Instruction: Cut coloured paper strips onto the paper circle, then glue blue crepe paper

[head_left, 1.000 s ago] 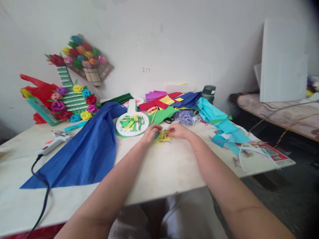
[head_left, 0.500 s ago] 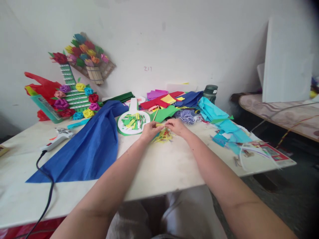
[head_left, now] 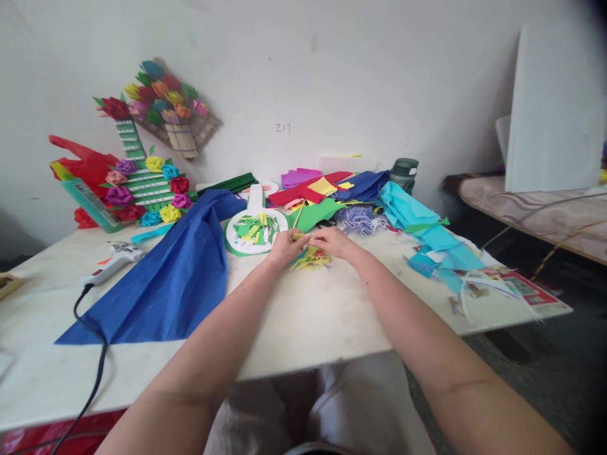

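My left hand [head_left: 285, 246] and my right hand [head_left: 333, 242] meet near the middle of the table, fingers pinched on a small piece of yellow paper [head_left: 300, 236] between them. A thin wooden stick [head_left: 298, 215] slants up behind the left fingers; whether that hand holds it I cannot tell. Just below the hands lies a heap of yellow paper scraps [head_left: 310, 260] with bits of red. Left of my left hand rests a white round-ended cutout [head_left: 231, 237] with a green edge, strewn with green and yellow snippets.
Blue paper [head_left: 175, 278] spreads across the left, beside a corded glue gun [head_left: 109, 264]. Paper flowers on a green guitar shape [head_left: 149, 186] stand behind. Colored sheets [head_left: 313, 189], tangled lilac string [head_left: 360, 221] and a dark bottle [head_left: 403, 174] sit at the back; turquoise paper [head_left: 410, 205] lies right.
The whole view has shifted slightly. Both hands stay together at the yellow paper, with only small finger movement.
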The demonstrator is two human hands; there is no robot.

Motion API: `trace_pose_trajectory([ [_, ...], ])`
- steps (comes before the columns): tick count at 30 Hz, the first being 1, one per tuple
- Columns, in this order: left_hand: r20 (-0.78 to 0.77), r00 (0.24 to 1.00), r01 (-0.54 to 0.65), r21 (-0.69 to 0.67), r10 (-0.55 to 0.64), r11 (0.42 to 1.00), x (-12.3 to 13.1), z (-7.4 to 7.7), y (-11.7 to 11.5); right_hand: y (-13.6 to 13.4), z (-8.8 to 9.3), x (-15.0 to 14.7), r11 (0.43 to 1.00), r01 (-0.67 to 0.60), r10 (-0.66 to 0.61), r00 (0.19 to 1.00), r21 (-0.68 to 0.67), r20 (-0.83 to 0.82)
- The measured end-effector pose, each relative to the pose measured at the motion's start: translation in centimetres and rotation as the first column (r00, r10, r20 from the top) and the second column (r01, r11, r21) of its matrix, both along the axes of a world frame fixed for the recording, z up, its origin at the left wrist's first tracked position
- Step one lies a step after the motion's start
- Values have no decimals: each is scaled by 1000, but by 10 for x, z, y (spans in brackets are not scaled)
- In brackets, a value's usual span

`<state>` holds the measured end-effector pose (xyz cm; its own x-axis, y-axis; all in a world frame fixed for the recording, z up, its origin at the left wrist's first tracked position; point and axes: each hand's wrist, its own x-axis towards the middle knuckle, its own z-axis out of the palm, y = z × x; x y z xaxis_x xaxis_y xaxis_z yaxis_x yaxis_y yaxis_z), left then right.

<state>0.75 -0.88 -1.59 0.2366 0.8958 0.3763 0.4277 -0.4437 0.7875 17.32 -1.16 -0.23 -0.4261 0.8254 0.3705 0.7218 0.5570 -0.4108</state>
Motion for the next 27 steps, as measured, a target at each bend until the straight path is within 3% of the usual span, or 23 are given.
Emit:
trace_pose_trajectory([
  [9, 141, 987, -75, -46, 81, 996, -3, 1, 5, -5, 3, -2, 994, 50, -47, 998, 96, -37],
  [15, -125, 983, -144, -60, 136, 988, -12, 2, 6, -6, 3, 8, 994, 74, -80, 993, 75, 87],
  [19, -273, 958, -103, -23, 93, 994, -11, 6, 3, -6, 4, 12, 996, -32, 31, 999, 79, 12],
  [24, -395, 915, -85, 4, 80, 996, -15, 15, 0, -6, 3, 14, 972, -235, 231, 965, 19, 125],
  [27, -507, 861, 11, 69, 26, 998, -19, 25, -5, -2, -3, 12, 965, -263, 255, 948, 17, 190],
])
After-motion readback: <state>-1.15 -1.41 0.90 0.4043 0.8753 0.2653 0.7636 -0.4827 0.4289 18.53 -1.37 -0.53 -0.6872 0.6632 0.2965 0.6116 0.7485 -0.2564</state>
